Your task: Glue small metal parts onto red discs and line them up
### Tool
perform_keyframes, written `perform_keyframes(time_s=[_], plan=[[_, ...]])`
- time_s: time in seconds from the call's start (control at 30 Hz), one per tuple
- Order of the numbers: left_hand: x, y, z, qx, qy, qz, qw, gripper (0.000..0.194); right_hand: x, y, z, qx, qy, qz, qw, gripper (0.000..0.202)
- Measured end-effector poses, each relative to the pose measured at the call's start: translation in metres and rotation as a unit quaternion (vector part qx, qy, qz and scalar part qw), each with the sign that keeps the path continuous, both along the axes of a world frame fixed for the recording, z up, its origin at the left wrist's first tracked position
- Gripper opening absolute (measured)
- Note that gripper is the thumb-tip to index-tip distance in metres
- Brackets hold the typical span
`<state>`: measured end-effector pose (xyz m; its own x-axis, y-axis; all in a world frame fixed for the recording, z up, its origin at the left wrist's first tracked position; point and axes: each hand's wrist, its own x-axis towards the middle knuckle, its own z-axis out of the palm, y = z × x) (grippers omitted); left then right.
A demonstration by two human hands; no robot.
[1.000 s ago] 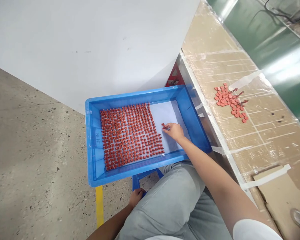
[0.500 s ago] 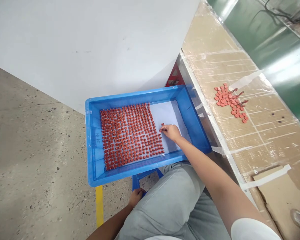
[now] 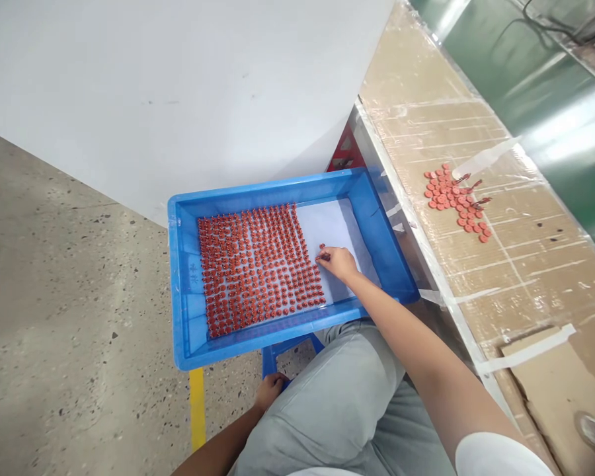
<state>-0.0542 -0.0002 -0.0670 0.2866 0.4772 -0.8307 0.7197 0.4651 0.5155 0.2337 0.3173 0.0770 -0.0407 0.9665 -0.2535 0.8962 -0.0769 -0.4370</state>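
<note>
Right hand (image 3: pixel 340 262) at frame centre, reaching into blue bin (image 3: pixel 188 291), fingertips pinched on a small red part (image 3: pixel 322 256) at the right edge of the rows of red parts (image 3: pixel 258 268). One more loose red part sits just above the fingertips. Rows fill the left and middle of the bin floor, laid on a white sheet (image 3: pixel 332 225); right strip of the sheet is bare apart from the hand. Forearm runs from lower right of frame up to the bin, crossing its near wall.

Left hand (image 3: pixel 270 387) low in frame, centre bottom, fingers curled round the edge of a blue stool (image 3: pixel 277 354) under the bin; looks closed on it, though the grip is partly hidden by the grey trousers (image 3: pixel 342 410).

Worktop (image 3: pixel 500 264) on the right side of frame, cardboard under clear tape, with a loose pile of red discs (image 3: pixel 453 198) at upper right, well apart from the bin. Green surface (image 3: pixel 535 99) runs along the far right edge. Concrete floor (image 3: pixel 69 317) at left, with a yellow line (image 3: pixel 197 410) below the bin. White wall (image 3: pixel 178 86) across the top left.
</note>
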Motion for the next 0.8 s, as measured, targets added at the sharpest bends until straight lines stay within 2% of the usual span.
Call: perform_keyframes(time_s=[0.13,0.37,0.8], plan=[[-0.001,-0.002,-0.004,0.001,-0.005,0.006,1.000,0.030,-0.004,0.003,0.000,0.000,0.006,0.019,1.000,0.017],[-0.002,-0.003,-0.005,0.004,-0.015,0.010,1.000,0.030,-0.001,0.005,-0.007,0.007,0.040,0.052,0.998,0.033],[-0.001,-0.004,-0.006,0.005,-0.013,0.015,1.000,0.029,0.000,0.006,-0.009,0.021,0.040,0.067,0.997,0.030]])
